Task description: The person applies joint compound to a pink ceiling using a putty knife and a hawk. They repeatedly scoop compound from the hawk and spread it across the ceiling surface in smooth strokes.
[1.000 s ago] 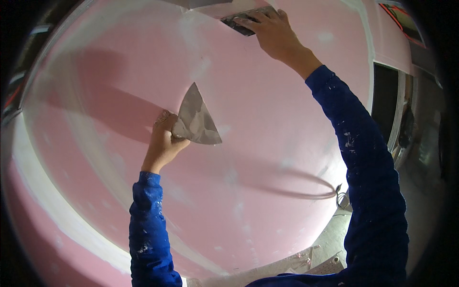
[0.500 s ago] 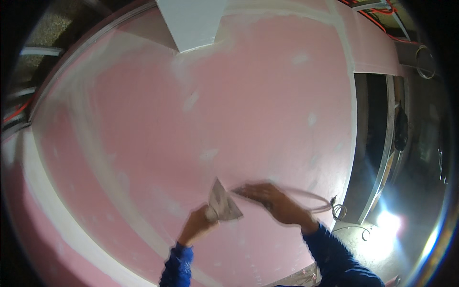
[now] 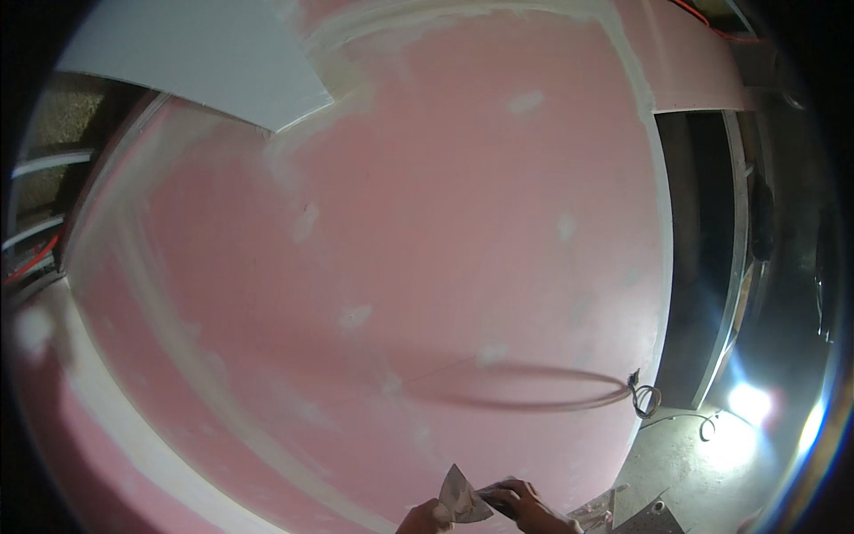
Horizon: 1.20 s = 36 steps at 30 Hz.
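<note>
Low in the head view, my left hand is closed round a putty knife with a wide, triangular grey blade smeared with pale compound. Just right of it, my right hand grips a dark, flat scraper, its front end meeting or nearly meeting the blade; I cannot tell whether they touch. The lower frame edge cuts off both wrists. Ahead spreads a pink plasterboard wall with pale filler patches and filled joint bands.
A white boxed panel juts out at upper left. Right of the wall lies a dark framed opening. A coiled cable hangs at the wall's edge, near a bright work lamp. A grey sheet-like object sits low right.
Both hands have dropped toward the lower edge of the view with their tools, still close together. The view has shifted, bringing more of the white panel in.
</note>
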Motion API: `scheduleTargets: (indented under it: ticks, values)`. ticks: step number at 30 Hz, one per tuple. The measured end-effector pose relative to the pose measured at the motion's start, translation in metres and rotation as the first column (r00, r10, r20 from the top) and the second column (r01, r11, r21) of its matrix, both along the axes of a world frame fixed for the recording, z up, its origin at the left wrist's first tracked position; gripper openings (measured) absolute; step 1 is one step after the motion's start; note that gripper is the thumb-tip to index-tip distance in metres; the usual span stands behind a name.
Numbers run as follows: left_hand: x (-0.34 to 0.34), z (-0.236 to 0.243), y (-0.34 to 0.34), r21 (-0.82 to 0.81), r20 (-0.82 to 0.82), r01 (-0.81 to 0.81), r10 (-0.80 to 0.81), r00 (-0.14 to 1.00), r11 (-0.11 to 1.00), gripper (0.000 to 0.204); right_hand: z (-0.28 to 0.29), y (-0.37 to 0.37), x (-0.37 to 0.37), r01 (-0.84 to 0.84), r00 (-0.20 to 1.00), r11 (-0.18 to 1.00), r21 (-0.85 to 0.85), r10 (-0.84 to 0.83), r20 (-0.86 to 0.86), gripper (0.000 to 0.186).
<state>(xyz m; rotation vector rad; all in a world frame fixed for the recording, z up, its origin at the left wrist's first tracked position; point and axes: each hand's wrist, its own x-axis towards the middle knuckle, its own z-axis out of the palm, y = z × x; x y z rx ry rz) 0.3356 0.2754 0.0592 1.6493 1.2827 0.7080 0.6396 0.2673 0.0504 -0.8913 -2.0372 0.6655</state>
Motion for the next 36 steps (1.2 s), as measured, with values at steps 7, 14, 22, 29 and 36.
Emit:
scheduleTargets:
  ticks: [7,14,22,29,36]
  values:
    - [0.018,0.022,0.019,0.25,-0.046,0.059,-0.048,0.998,0.966,0.044,-0.072,0.002,0.047,0.113,0.97,0.98,-0.166,-0.145,-0.193,0.048]
    - [0.029,0.066,0.008,-0.118,0.092,0.1,-0.089,0.992,0.988,0.032,-0.08,0.009,0.101,-0.137,0.697,0.743,-0.655,-0.397,-0.597,0.048]
    - [0.042,0.074,0.011,-0.15,-0.026,0.091,-0.096,0.995,0.985,0.029,-0.068,0.004,0.105,-0.54,0.409,0.59,-0.6,-0.439,-0.8,0.05]
    - [0.036,0.091,0.013,-0.186,0.165,0.074,-0.043,0.985,0.98,0.037,-0.033,-0.006,0.075,-0.464,0.482,0.552,-0.693,-0.499,-0.72,0.048]
    - [0.041,0.146,0.009,-0.085,0.083,0.117,-0.109,0.991,0.99,0.023,0.041,-0.019,0.073,-0.228,0.594,0.645,-0.729,-0.501,-0.629,0.036]
